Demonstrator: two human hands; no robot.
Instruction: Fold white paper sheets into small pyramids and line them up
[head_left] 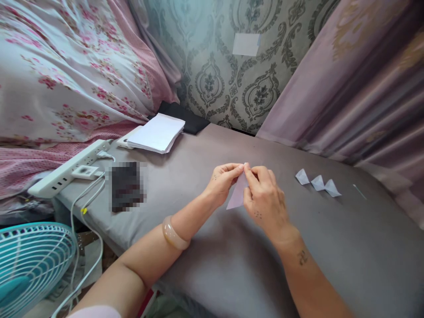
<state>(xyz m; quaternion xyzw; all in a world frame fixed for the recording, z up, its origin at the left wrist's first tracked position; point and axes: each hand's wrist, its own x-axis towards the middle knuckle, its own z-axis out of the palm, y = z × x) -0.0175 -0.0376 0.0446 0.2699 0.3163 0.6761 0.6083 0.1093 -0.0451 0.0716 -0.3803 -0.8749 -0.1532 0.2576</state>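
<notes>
Above the grey-covered surface, a folded piece of paper [236, 197], pale and triangular, hangs between my two hands. My left hand [221, 181] pinches its top tip between thumb and fingers. Meeting it at the same tip, my right hand [265, 194] is closed on the paper's right side, its fingers hiding part of it. To the right of my hands, several small folded paper pieces [318, 183] lie in a row. A thin cotton swab-like stick [359, 191] rests farther right.
A stack of white paper [157, 132] sits at the back left on a dark cloth [188, 118]. Nearer are a white power strip [71, 170] with cables and a pixelated dark object [126, 185]. A turquoise fan [33, 265] stands at the lower left. Curtains [318, 79] border the right.
</notes>
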